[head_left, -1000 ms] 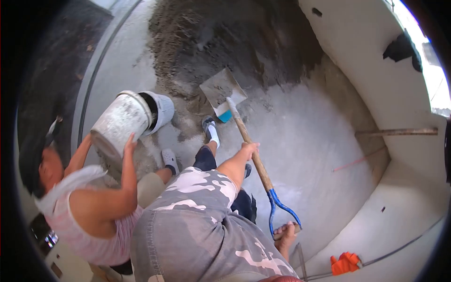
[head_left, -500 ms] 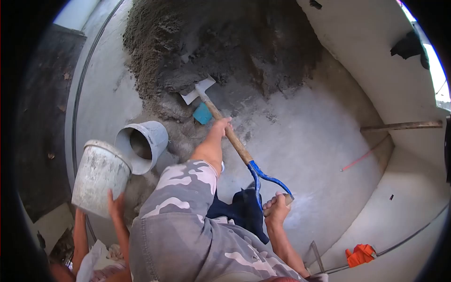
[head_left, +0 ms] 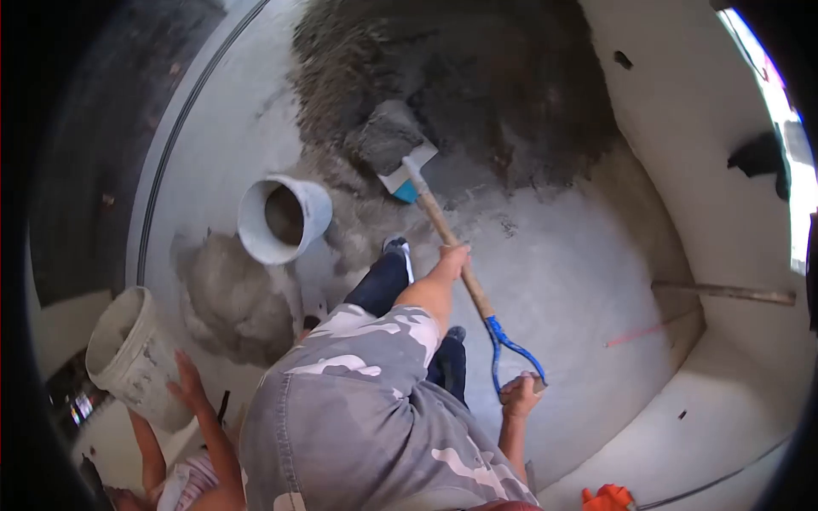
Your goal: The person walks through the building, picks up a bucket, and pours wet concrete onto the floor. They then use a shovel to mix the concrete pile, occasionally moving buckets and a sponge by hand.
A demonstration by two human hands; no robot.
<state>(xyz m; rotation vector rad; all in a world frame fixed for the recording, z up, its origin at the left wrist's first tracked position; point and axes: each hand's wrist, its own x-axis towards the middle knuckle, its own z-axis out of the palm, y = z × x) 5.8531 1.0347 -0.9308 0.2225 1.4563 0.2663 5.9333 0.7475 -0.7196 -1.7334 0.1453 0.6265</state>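
My left hand point(head_left: 455, 257) is wrapped round the wooden shaft of a shovel point(head_left: 439, 217). Lower down and to the right, my right hand point(head_left: 521, 395) grips the end of its blue D-shaped handle point(head_left: 516, 347). A heap of grey mortar point(head_left: 389, 136) lies on the shovel's blade, hiding most of the metal. The blade is at the edge of a large dark pile of sand or mortar point(head_left: 503, 77). Part of a teal object point(head_left: 406, 192) shows just under the blade.
A bucket point(head_left: 315, 209) lies tipped on the floor, left of the shovel, beside a wet mortar patch point(head_left: 234, 298). At lower left, another person's hands point(head_left: 189, 387) hold a second bucket point(head_left: 145, 375). A wooden stick point(head_left: 724, 294) and orange cloth point(head_left: 607, 498) are at right.
The shovel's blade, bare before, now carries mortar. The co-worker's bucket has moved down and left, its opening now facing up-left. My view has shifted.
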